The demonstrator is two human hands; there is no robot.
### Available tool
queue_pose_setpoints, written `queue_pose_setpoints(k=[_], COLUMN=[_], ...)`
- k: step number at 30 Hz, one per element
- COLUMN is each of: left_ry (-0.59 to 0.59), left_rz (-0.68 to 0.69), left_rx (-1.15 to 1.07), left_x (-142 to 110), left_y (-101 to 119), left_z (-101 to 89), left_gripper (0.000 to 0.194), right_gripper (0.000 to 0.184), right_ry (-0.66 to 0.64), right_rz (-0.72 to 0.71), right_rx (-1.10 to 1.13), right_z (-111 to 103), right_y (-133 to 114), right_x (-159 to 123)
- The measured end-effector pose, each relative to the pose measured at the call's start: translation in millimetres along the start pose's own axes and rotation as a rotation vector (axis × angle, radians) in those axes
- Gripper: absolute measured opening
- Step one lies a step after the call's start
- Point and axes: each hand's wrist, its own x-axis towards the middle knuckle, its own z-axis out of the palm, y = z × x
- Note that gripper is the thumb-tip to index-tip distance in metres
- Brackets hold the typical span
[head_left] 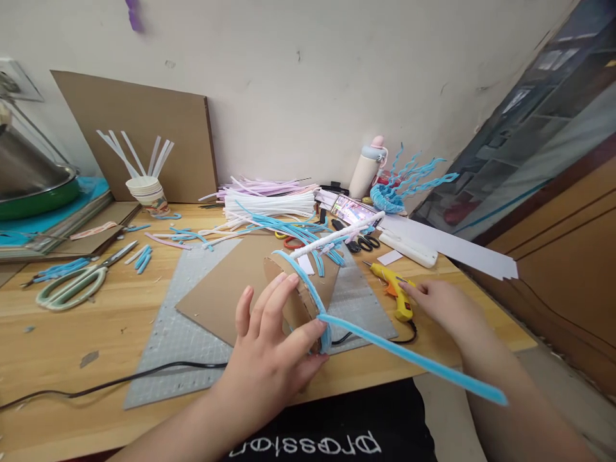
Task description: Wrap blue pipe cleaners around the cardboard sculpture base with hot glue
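My left hand (272, 343) grips a curved cardboard form (294, 308) above the cutting mat, fingers over its side and thumb at its edge. A light blue pipe cleaner (414, 356) runs along the form's rim, and its loose end sticks out to the lower right. A white fuzzy stem (337, 236) slants up to the right behind the form. At the right of the table, my right hand (440, 305) has its fingers closed at the back of a yellow hot glue gun (392, 285). The gun's nozzle points up and left. Some of those fingers are hidden.
A flat cardboard sheet (216, 292) lies on the grey cutting mat (158, 378). Green-handled scissors (72, 289) and a paper cup (147, 192) stand left. Loose pipe cleaners (274, 204), a bottle (368, 168) and a blue fuzzy piece (387, 197) are behind. A black cable (144, 370) crosses the front.
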Motion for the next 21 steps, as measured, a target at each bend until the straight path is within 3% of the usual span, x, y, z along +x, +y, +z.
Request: queue_pose_setpoints(k=[2,7,9,11,21], left_ry=[0.000,-0.005,-0.012,-0.019,-0.027], left_rz=[0.000,0.001,0.006,0.009,0.016], left_rx=[-0.001,0.005,0.010,0.017,0.024], left_x=[0.1,0.2,-0.2,-0.5,-2.0], left_y=[0.0,0.3,0.4,0.6,-0.1], left_z=[-0.1,-0.3,-0.4,-0.2,0.6], left_gripper=[0.039,0.039,0.039,0.039,0.039], right_gripper=[0.040,0.016,0.016,0.018,0.018], right_ry=[0.026,-0.072,-0.113,-0.152,-0.272], right_rz=[-0.068,-0.692,-0.937,-1.088,-1.254], right_rx=[0.041,0.450,0.568,0.643,0.715], right_z=[-3.6,-6.0,-5.9,-6.1,-12.7], right_y=[-18.7,-80.2,-100.3,-115.1,-138.7], right_x=[-12.8,-55.8,-66.0,-70.3,-68.3])
